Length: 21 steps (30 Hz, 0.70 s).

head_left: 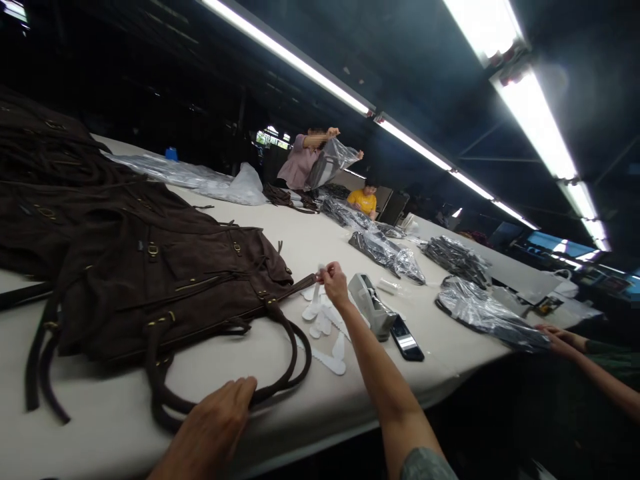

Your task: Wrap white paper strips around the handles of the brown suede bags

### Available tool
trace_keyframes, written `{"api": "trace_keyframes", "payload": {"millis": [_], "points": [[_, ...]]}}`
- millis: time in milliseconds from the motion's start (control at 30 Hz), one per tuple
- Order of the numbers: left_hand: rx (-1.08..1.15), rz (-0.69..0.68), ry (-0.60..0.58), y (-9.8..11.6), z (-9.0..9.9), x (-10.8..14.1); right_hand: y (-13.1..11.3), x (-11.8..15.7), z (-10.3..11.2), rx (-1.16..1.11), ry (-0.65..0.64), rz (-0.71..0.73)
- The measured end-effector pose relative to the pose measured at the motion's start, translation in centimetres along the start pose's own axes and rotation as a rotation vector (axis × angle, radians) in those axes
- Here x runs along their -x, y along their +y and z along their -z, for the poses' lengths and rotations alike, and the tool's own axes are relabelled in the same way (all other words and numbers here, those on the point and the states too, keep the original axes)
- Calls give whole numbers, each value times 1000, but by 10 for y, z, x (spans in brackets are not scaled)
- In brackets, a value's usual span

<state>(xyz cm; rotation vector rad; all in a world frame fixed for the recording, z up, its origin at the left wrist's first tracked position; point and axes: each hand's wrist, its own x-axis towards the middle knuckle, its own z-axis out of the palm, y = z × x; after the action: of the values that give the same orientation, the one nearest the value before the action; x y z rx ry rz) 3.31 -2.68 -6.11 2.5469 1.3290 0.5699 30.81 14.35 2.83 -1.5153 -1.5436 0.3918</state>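
A dark brown bag [200, 267] lies on the table with its rounded handles towards me. My left hand [215, 417] is closed around one bag handle [173, 400] near the table's front edge; its fingertips are partly hidden. My right hand [334, 281] pinches a small white piece at the tip of the bag's narrow end tab [303, 283]. What exactly the fingertips hold is hard to make out. Below that hand, several white cut-out pieces [323, 320] lie loosely scattered. A grey tape dispenser [370, 307] stands right of my forearm, with a phone [406, 339] beside it.
More brown bags [40, 180] are heaped at left. Several plastic-wrapped bags [385, 253] lie along the pale table [280, 413]. Across it, a person [300, 163] lifts a plastic-covered bag; another wears yellow [364, 200]. At right, a co-worker's hands [557, 337] touch a wrapped bag [490, 313].
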Motion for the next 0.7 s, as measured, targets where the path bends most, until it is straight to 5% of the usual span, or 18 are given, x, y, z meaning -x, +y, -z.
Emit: {"api": "trace_keyframes", "payload": {"millis": [167,300,400,500,700], "points": [[394,146,-223,10,32,-19,-49,52,69,-484,228,200],[707,116,-535,16,64,-36,-61,142,95,-780,2,3],[857,108,-637,25,82,-44,-48,207,79,-908,-195,-268],[914,112,-664,37,90,-49,-31,247,43,-1021,-219,-455],[784,130,-478,56,83,-48,-16,258,-3,-1074,-74,-584]]}}
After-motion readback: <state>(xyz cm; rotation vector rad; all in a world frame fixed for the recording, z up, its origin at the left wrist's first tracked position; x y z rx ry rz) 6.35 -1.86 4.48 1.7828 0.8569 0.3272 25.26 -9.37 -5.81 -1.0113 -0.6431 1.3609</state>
